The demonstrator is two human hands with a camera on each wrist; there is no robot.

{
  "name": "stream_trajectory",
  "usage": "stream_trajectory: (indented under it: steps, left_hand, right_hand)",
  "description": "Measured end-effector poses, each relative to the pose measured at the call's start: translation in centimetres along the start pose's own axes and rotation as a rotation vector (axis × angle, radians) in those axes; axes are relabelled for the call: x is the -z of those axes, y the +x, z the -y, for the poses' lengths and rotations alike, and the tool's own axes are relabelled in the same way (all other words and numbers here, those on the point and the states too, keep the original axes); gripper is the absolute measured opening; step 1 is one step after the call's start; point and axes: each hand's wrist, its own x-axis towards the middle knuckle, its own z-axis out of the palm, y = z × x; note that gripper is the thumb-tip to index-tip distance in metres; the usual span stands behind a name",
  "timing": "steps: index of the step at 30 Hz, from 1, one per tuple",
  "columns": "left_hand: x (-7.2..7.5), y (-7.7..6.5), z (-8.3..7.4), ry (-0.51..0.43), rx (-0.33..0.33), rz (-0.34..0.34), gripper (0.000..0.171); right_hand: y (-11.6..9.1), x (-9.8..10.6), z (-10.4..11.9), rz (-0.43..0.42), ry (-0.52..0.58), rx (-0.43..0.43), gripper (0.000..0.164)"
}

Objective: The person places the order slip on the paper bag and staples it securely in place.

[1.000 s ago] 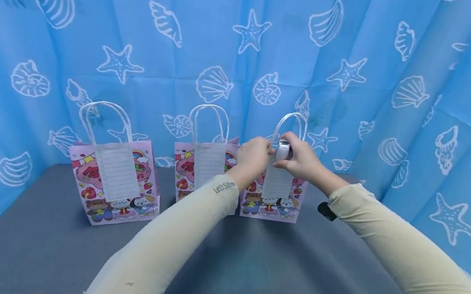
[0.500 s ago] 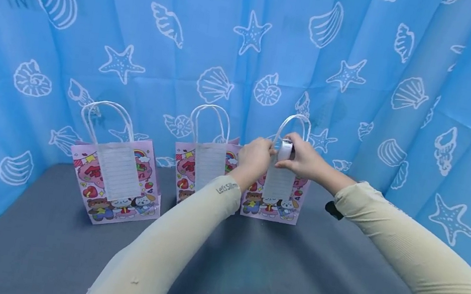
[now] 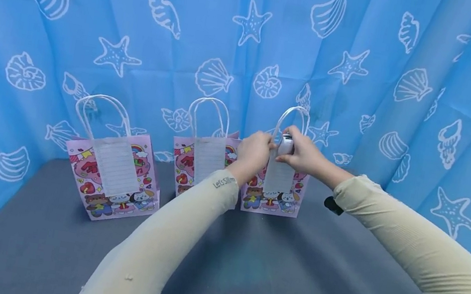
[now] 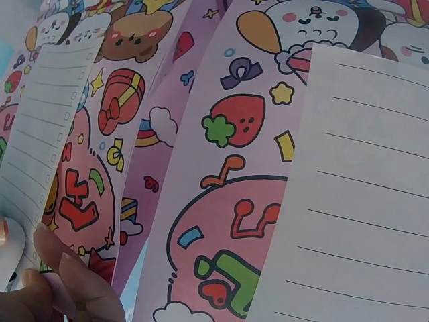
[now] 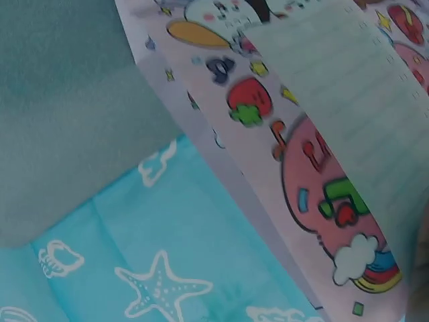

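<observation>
A pink paper gift bag (image 3: pixel 251 201) with cartoon animals stands at the right of the row, with a lined white paper sheet (image 3: pixel 278 179) hanging down its front. My right hand (image 3: pixel 303 152) holds a small white and silver stapler (image 3: pixel 285 145) at the bag's top edge, over the sheet's upper end. Just left of it, my left hand (image 3: pixel 253 154) pinches the bag's top edge with the sheet. In the left wrist view, its fingertips (image 4: pixel 70 282) lie at the sheet's border beside the stapler (image 4: pixel 9 251). The right wrist view shows almost nothing of my right hand.
Two matching bags, the middle bag (image 3: pixel 183 157) and the left bag (image 3: pixel 78 156), also carry lined sheets and white twisted handles. They stand on a dark grey tabletop (image 3: pixel 244 270). A blue seashell curtain (image 3: pixel 249 57) hangs close behind.
Both hands stay at the right bag's top edge. The stapler in my right hand tilts slightly. The whole head view has shifted a little, so everything sits slightly higher.
</observation>
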Motion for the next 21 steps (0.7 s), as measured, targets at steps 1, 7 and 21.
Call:
stream_trajectory:
  steps: [1, 7, 21]
  left_hand:
    - [0.0, 0.0, 0.0, -0.003, 0.002, 0.002, 0.026]
    - [0.0, 0.0, 0.0, -0.017, 0.003, 0.015, 0.026]
    - [0.3, -1.0, -0.3, -0.082, 0.015, -0.015, 0.029]
  right_hand:
    - [0.0, -0.2, 0.0, -0.018, 0.006, 0.008, 0.054]
    - [-0.5, -1.1, -0.3, -0.112, -0.001, 0.051, 0.047]
    - [-2.7, 3.1, 2.3, -0.395, 0.239, -0.112, 0.064]
